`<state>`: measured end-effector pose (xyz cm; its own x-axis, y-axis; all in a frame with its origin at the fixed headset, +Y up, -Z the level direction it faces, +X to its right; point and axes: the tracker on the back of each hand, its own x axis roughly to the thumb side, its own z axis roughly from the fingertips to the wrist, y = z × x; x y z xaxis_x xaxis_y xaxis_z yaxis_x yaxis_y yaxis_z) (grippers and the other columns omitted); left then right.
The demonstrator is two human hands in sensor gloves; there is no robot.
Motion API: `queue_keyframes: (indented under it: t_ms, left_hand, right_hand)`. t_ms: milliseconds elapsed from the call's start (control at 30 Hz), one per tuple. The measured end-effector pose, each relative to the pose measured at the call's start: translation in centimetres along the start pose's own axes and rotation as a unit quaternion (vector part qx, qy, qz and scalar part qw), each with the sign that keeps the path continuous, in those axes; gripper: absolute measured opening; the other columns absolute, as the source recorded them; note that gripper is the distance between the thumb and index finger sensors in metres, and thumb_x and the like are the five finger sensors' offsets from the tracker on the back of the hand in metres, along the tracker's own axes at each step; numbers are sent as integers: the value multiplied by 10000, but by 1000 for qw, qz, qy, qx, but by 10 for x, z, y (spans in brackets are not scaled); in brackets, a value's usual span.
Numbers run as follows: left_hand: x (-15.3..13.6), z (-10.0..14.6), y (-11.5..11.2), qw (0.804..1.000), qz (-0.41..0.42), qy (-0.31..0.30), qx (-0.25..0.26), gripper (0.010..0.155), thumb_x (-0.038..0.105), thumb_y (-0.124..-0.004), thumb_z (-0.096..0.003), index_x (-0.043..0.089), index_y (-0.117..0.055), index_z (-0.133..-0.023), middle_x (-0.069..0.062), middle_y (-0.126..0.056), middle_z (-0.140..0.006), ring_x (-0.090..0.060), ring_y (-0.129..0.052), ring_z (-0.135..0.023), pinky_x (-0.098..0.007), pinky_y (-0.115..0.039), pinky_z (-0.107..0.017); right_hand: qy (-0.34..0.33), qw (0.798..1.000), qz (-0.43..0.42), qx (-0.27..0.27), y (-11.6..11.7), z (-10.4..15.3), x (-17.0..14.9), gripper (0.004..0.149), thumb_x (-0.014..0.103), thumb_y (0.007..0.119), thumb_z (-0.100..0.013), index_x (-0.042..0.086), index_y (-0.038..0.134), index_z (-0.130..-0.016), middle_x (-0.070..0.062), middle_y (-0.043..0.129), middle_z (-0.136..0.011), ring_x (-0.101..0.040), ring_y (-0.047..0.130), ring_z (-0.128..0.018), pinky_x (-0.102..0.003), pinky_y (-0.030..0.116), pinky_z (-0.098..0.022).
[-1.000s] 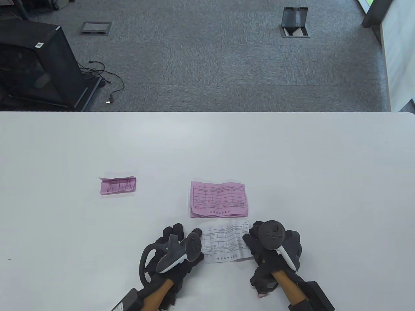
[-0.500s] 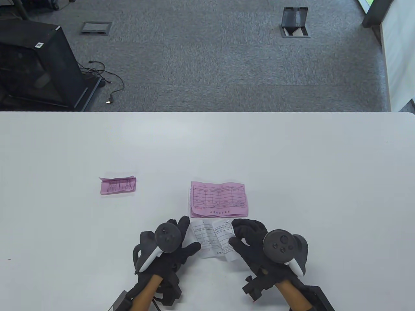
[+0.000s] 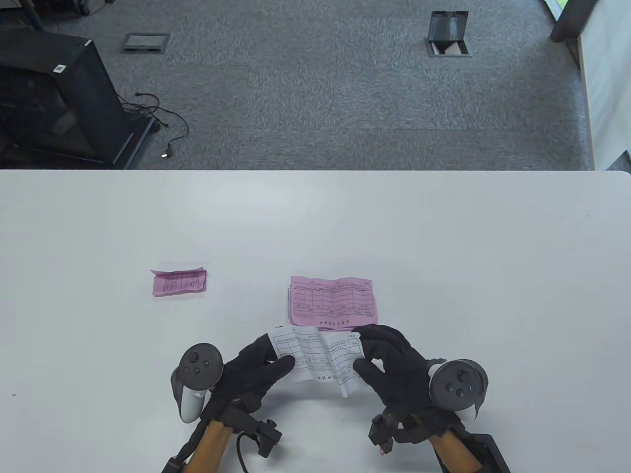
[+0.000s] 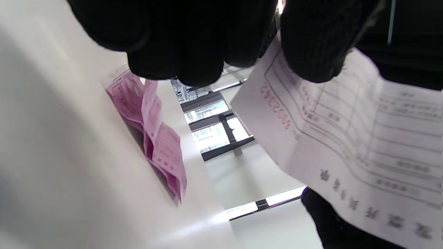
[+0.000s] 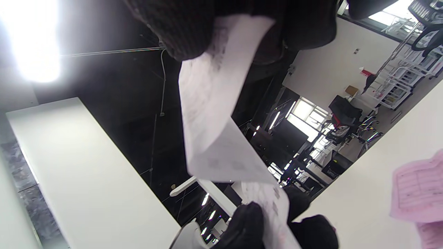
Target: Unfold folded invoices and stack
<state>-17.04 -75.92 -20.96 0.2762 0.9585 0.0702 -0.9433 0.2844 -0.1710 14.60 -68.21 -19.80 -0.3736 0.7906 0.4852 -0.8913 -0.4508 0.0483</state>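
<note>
A white invoice (image 3: 318, 358) is held up off the table between both hands, bowed along its creases. My left hand (image 3: 261, 367) pinches its left edge; in the left wrist view the fingers (image 4: 311, 45) press on the sheet (image 4: 363, 138). My right hand (image 3: 384, 367) pinches its right edge, also seen in the right wrist view (image 5: 214, 114). A stack of unfolded pink invoices (image 3: 333, 301) lies just beyond the hands. A folded pink invoice (image 3: 178, 282) lies to the left.
The white table (image 3: 443, 256) ends at a far edge with grey carpet beyond. A black cabinet (image 3: 54, 98) and cables stand on the floor at the far left. The pink stack also shows in the left wrist view (image 4: 152, 138).
The white invoice lay flat under both hands; they have lifted it off the table and moved it a little toward the pink stack. Both hands turned outward, trackers swinging apart.
</note>
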Motion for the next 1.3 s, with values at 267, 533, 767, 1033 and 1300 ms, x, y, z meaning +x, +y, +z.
queue_keyframes:
  t_ms: [267,533,767,1033,1300]
  left_hand:
    - [3,1,3,998,0,-7,65,406,383,-886,-466,240,-861,-845,-59,-1013,-732,-273,-959,-636,-372,-826,-430]
    - [7,-5,0,994,-71,17,84,403,362,-902,-454,218,-886,-830,-43,-1048,-667,-235,-994,-559,-344,-848,-383]
    - [21,-24,-3,984,-141,51,100,418,340,-907,-459,207,-871,-853,-55,-1044,-669,-235,-994,-535,-334,-845,-363]
    - [37,-72,-8,955,-249,110,118,481,321,-914,-458,238,-812,-921,-53,-1015,-717,-240,-971,-579,-334,-832,-398]
    - [12,-106,-14,933,-279,205,95,521,323,-922,-455,228,-788,-950,-64,-1011,-707,-240,-965,-553,-337,-826,-396]
  right_hand:
    - [74,996,48,-30,-7,-3,-30,361,393,732,-468,196,750,-771,-82,823,-842,-333,808,-765,-603,594,-654]
    - [148,983,96,-47,-8,-4,-58,359,382,722,-478,185,737,-777,-94,819,-837,-333,816,-740,-594,607,-639]
    - [196,963,180,-47,-4,-15,-68,361,391,727,-487,184,747,-781,-97,817,-841,-346,806,-747,-607,594,-636]
    - [234,929,288,-20,2,-65,-73,358,389,739,-475,208,751,-784,-95,800,-873,-367,775,-791,-637,551,-650]
    - [277,884,377,12,27,-88,-106,358,390,739,-471,216,755,-784,-104,805,-877,-388,766,-803,-654,537,-646]
